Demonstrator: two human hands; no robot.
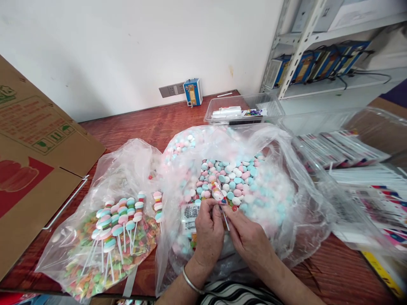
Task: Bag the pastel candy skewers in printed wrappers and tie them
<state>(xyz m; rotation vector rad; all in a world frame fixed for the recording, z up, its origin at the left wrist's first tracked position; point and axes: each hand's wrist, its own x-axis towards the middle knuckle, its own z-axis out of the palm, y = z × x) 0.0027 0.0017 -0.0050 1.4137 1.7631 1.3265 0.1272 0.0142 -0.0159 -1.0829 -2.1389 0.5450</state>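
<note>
Plain white wall point(143, 42) behind the work area, marked by a few small specks and a yellowish stain point(231, 70), lit brightly, with a soft grey shadow toward its left part. Wood-grained, red-brown table point(136, 125) runs to the wall, a grey socket strip point(171, 90) set just above its rear edge and a small blue-and-white device point(193, 92) beside the strip. At right, white perforated-metal shelving point(302, 48): pale boxes point(359, 15) above, a row of blue-sided units point(345, 59) with black cables below.
</note>
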